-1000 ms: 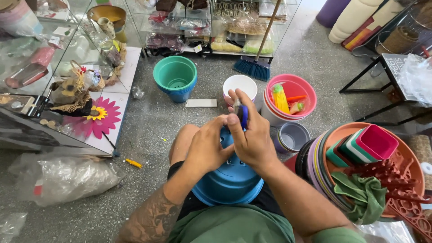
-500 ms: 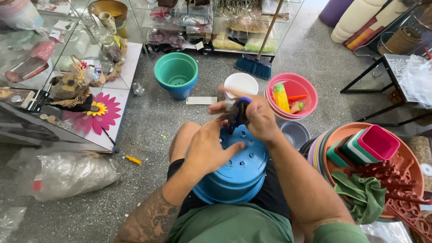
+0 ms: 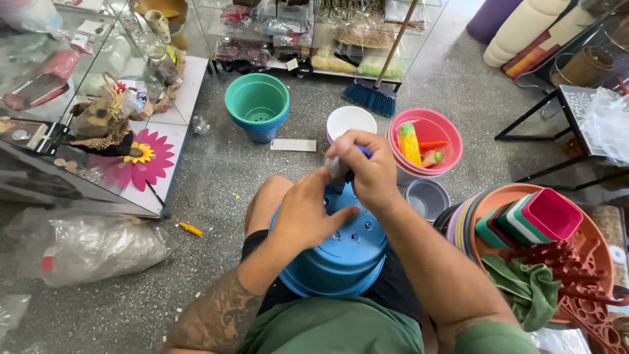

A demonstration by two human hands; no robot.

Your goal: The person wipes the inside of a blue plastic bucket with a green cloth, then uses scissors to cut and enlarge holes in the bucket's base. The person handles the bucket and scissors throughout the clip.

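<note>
we sit on the speckled floor (image 3: 216,190) with a blue plastic pot (image 3: 341,252) turned upside down on our lap, its holed bottom facing up at us. the pot lies directly below both grips, and its axis tips away from us, so the base slopes up toward the far rim where the hands meet.

our left hand (image 3: 304,213) lies flat on the base, fingers spread across the drain holes, the thumb reaching up toward the other hand; this grip presses on the pot rather than pinching it. our right hand (image 3: 367,167) sits just beyond and above it, at the far edge of the base, fingers curled tight around a small tool with a dark blue handle (image 3: 362,152). only the tip of that handle shows past the knuckles, and what lies under the fist, where a pale grey bit shows between the two hands, is too blurred for us to tell. the right grip is the nearer one to the far rim; the left covers the middle of the base.

beyond the right grip stand a white pot (image 3: 350,120) and a pink bowl (image 3: 429,141) holding bright bits; further off to the left of both grips is a stack of green pots (image 3: 257,101).
</note>
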